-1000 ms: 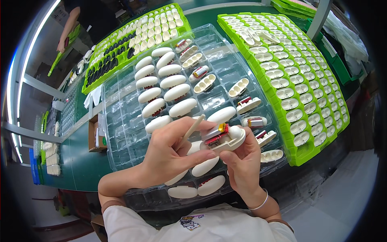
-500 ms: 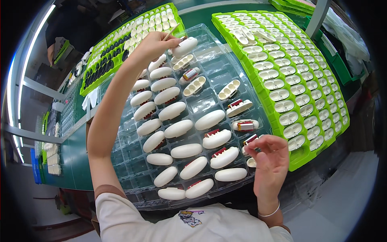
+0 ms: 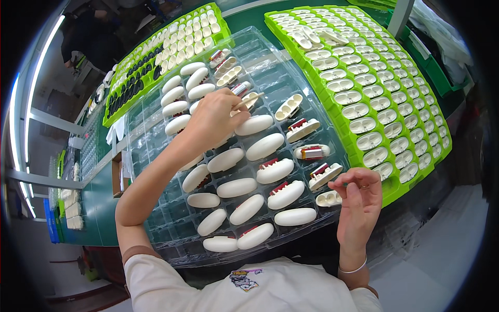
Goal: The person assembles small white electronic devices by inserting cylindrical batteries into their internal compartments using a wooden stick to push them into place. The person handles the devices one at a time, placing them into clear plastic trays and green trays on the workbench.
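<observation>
Left hand (image 3: 221, 118): fingers closed on tan stick (image 3: 255, 100), upper centre, by 1 white shell (image 3: 254, 125) in clear tray (image 3: 266, 79). Right hand (image 3: 358, 204), lower right: half-curled, looks empty. Step's probably tray handling; next calls for neighbour clearance.

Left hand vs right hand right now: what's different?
Left hand grips a pale stick; right hand appears empty. Left hand is over the clear tray; right hand is by its right edge. Right hand has a bangle at the wrist; left hand shows none. Both are ungloved.
</observation>
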The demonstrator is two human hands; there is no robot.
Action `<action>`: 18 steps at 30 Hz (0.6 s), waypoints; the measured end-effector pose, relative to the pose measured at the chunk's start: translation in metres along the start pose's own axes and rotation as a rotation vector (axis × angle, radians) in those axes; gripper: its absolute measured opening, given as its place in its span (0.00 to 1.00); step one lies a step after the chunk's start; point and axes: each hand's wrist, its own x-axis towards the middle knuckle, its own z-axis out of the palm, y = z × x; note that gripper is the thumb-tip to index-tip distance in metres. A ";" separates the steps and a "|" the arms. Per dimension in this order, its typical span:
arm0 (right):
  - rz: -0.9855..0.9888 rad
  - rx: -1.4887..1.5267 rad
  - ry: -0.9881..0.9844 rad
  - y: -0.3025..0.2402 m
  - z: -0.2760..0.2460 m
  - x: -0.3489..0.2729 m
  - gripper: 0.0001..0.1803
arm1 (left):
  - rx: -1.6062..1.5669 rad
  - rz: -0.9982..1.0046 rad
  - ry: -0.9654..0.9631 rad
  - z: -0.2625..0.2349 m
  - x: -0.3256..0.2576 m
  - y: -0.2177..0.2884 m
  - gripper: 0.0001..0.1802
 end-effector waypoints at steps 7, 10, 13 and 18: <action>-0.027 -0.005 0.057 -0.011 -0.012 -0.003 0.08 | 0.150 -0.022 0.012 0.009 0.025 -0.003 0.13; -0.099 -0.100 0.082 -0.019 -0.025 0.000 0.10 | 0.124 -0.015 0.015 0.008 0.023 -0.008 0.12; -0.313 -0.701 0.181 -0.039 -0.056 0.013 0.10 | -0.080 -0.056 0.187 -0.005 0.014 -0.001 0.15; -0.255 -1.555 -0.102 -0.078 -0.103 0.030 0.09 | -0.702 -0.294 -0.002 -0.040 -0.014 0.028 0.13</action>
